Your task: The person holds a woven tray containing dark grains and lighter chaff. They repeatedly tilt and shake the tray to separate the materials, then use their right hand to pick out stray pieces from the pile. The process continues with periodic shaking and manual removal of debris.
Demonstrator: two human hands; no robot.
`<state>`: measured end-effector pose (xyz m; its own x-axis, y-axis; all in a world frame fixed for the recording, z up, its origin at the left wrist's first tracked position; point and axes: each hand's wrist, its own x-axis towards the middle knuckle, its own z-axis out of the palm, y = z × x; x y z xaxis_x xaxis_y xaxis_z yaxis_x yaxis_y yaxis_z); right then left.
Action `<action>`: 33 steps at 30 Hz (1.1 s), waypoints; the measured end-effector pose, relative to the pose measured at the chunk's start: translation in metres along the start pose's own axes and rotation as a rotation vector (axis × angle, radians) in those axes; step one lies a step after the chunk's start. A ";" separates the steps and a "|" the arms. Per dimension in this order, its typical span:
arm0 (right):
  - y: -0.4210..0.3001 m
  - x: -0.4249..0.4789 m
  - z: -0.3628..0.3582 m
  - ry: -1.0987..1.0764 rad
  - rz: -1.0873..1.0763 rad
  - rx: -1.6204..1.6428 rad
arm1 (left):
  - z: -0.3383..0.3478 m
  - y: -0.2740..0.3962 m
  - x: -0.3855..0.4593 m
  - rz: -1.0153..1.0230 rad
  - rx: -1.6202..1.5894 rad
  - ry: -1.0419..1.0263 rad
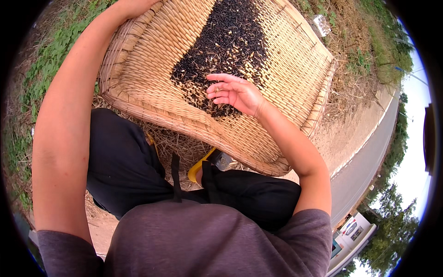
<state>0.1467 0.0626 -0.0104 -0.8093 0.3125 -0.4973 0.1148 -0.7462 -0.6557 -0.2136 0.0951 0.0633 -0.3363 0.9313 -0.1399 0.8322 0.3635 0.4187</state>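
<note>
A wide woven bamboo winnowing basket (155,69) lies tilted in front of my knees. Dark round seeds (221,41), mixed with pale chaff and bits of stalk, spread from its top edge down to the middle. My left hand (140,7) is at the basket's upper left rim, partly cut off by the picture's edge; its fingers are hidden, so its grip cannot be made out. Over the lower part of the seeds is my right hand (235,93), palm turned partly up and fingers slightly curled, with a small piece of dry plant matter (218,89) at the fingers.
Dry straw (176,142) covers the ground under the basket, by my yellow sandals (199,166). Green vines (52,65) grow at the left. A white object (322,25) lies beyond the basket's right rim. A paved road (363,162) runs along the right.
</note>
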 end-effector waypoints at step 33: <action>-0.004 0.044 -0.001 0.314 -0.449 -1.601 | 0.014 -0.020 0.012 0.104 -0.175 -0.061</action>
<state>0.1112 0.0803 -0.0307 -0.8231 0.5620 -0.0816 0.5092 0.6670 -0.5439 -0.2275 0.0992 0.0407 -0.2209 0.9653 -0.1396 0.7698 0.2604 0.5828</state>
